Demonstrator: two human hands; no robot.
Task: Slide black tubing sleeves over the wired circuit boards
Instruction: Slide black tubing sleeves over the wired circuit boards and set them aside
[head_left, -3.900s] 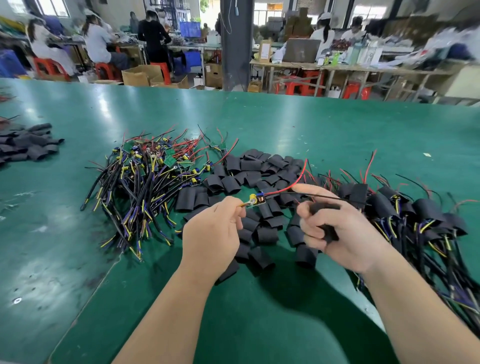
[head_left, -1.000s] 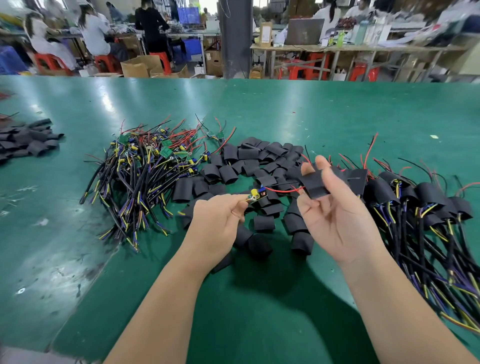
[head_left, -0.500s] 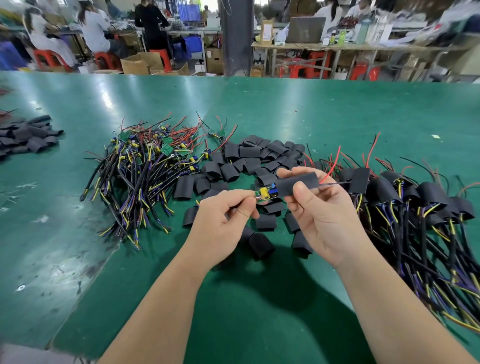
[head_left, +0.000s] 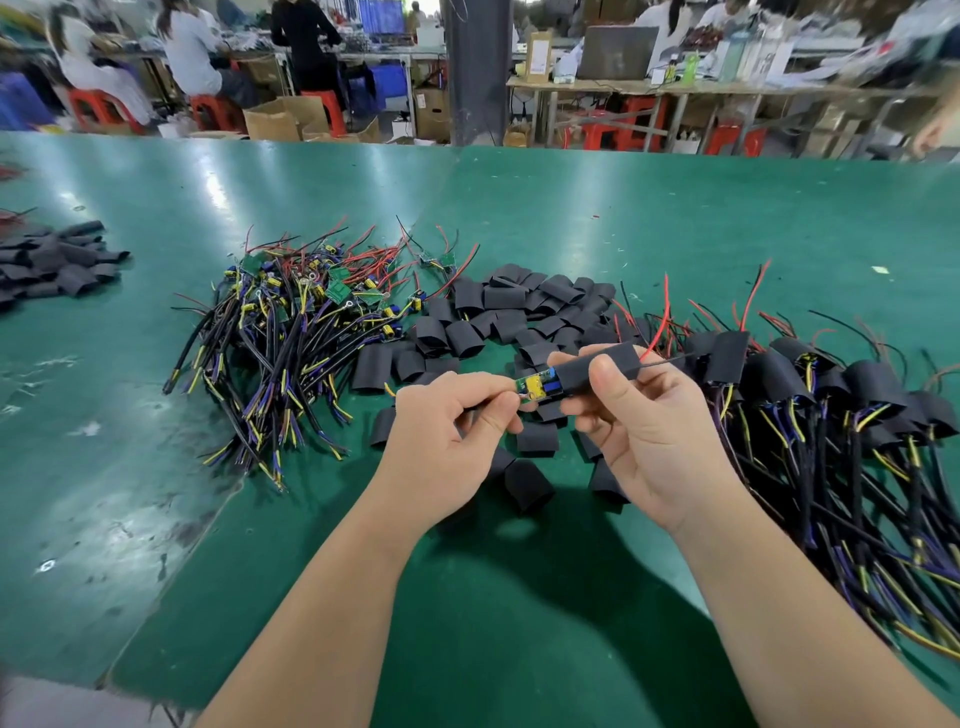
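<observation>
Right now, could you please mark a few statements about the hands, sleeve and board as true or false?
1. The right hand holds a sleeve. True.
2. The left hand pinches the board at its bare end. True.
3. The board is fully inside the sleeve. False: its yellow-and-green end sticks out.
4. A red wire leaves the sleeve's far end. True.
5. Everything left of the hands is sleeved. False: a pile of bare boards lies there.
</observation>
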